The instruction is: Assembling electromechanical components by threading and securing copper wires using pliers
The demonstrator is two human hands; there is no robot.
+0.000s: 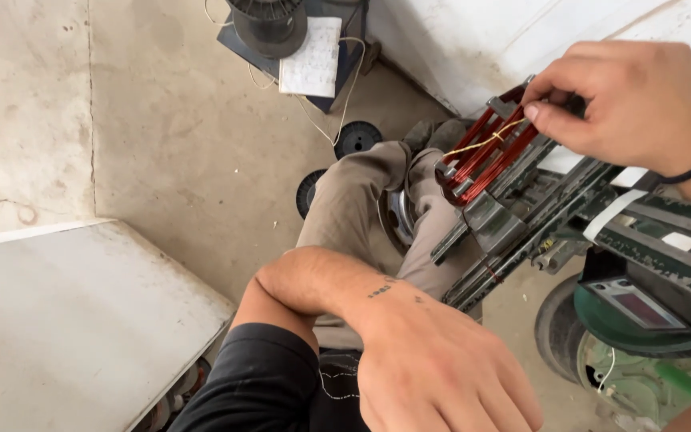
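Wire: we see a thin yellowish tie strand (485,142) running across the red coil (485,156) of enamelled winding wire, which sits wound on the metal former (481,210) of the winding machine, up at the right of the view.
Right hand: our right hand (629,104) is closed narrow, thumb and forefinger pinching the upper end of the tie strand just above the coil.
Left hand: our left hand (441,376) lies low in the view, knuckles up, fingers loosely spread and cut off by the bottom edge — we cannot tell whether it holds anything.
Machine: green frame (657,256) with a small counter display (637,304) beneath it, just beside the former.
Floor: dark empty spools (357,138) lie near our knee (361,188) on the concrete, well apart from the coil.
Risk, strand: it looks fine and taut; in our judgement a sharp tug could snap it or slip it out of the pinch.
Risk, coil: with only one hand on it, the turns could spring loose off the former if the tie slackens.
Risk, enamel: dragging the strand hard over the metal edges could scrape the red coating — a likely short later.
Risk, fingers: our fingertips sit close to the former's clamps, so any turn of the machine could nip them.
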